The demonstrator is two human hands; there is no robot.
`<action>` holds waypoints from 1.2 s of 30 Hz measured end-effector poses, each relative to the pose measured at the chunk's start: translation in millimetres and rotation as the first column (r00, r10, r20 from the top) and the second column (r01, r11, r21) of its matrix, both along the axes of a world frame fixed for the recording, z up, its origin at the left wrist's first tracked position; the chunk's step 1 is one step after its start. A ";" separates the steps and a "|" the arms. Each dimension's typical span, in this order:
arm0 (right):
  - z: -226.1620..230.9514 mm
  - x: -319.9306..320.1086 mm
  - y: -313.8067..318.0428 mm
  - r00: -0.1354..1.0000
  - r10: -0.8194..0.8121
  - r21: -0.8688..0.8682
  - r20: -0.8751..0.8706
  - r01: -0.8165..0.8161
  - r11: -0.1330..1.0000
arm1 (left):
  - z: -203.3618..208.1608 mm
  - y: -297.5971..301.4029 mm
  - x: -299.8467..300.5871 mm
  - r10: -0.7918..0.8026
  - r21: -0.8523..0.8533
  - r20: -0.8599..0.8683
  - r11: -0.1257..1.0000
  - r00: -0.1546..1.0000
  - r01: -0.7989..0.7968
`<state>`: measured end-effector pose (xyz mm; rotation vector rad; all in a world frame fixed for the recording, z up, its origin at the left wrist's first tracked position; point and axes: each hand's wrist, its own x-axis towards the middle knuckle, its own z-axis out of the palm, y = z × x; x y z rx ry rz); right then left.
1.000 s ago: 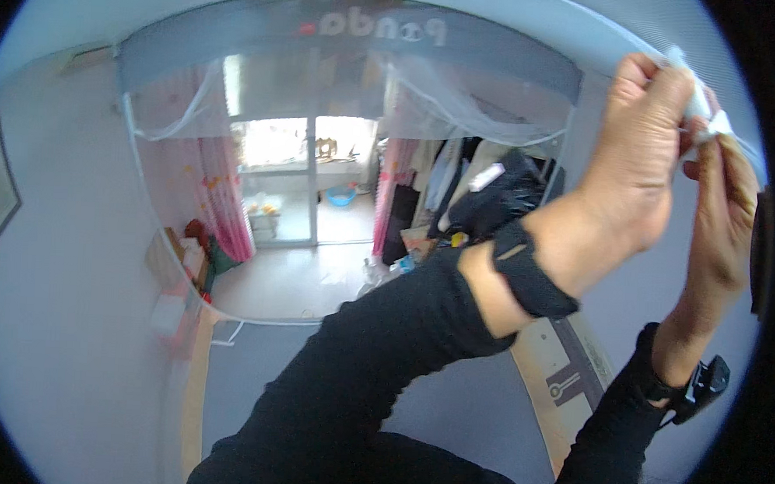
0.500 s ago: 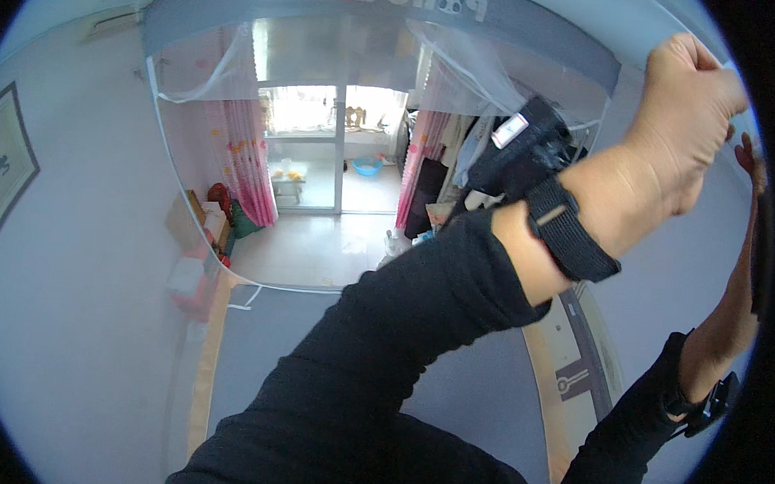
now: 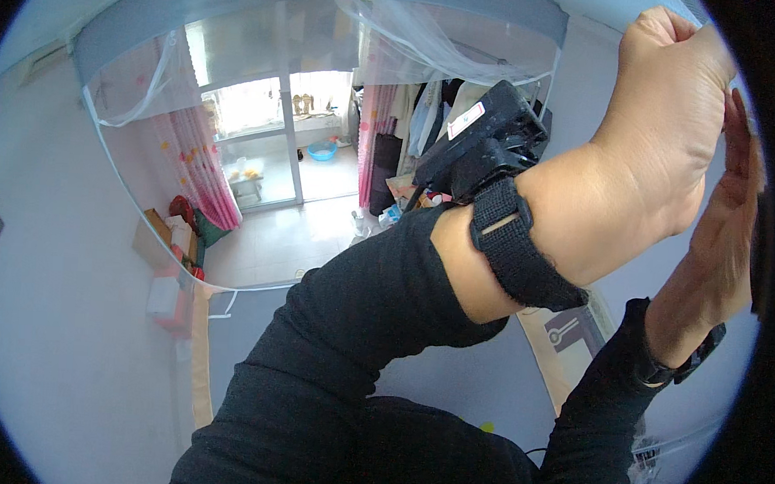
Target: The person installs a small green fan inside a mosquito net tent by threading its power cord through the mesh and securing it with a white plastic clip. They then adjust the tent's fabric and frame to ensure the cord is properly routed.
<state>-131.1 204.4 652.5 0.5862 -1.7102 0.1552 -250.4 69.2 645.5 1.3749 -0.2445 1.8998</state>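
My left hand (image 3: 671,108) is raised at the upper right with its fingers curled closed. Whatever they may hold is hidden; pale blue cloth (image 3: 672,4) shows just behind the fist. My right hand (image 3: 733,199) is lifted beside it at the right rim. Its fingers look stretched upward, open, and partly cut off by the picture edge. A black strap (image 3: 527,249) wraps my left wrist and carries a black device (image 3: 489,138). Another black device (image 3: 700,353) is strapped to my right wrist.
A grey-blue canopy frame with netting (image 3: 320,28) arches over a bed with a grey mat (image 3: 450,381). Beyond are a sliding door (image 3: 292,145), pink curtains (image 3: 202,175), hanging clothes (image 3: 425,112) and a blue basin (image 3: 322,150). Boxes (image 3: 178,231) stand at the left.
The view has turned, so the room shifts left and tilts. My right hand has come up close to my left hand, which stays closed and raised.
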 end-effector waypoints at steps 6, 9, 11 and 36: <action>-26.6 -3.6 2.3 0.959 0.249 -0.531 -0.134 -0.282 0.800 | -10.7 0.8 -5.6 0.019 -0.023 0.024 1.000 1.000 -0.018; -23.1 -19.9 2.3 0.875 0.462 -0.326 -0.144 -0.483 0.813 | -5.3 13.3 -5.7 0.034 -0.026 -0.005 0.999 0.999 -0.034; -15.6 -27.9 -4.8 0.824 0.561 -0.202 -0.085 -0.565 0.800 | 1.4 23.8 -2.1 0.049 -0.029 -0.022 0.998 0.999 -0.050; -6.4 -34.3 -45.9 0.703 -0.290 -0.036 -0.650 0.352 0.935 | 3.5 22.8 -10.4 0.151 -0.075 0.013 0.986 0.988 -0.149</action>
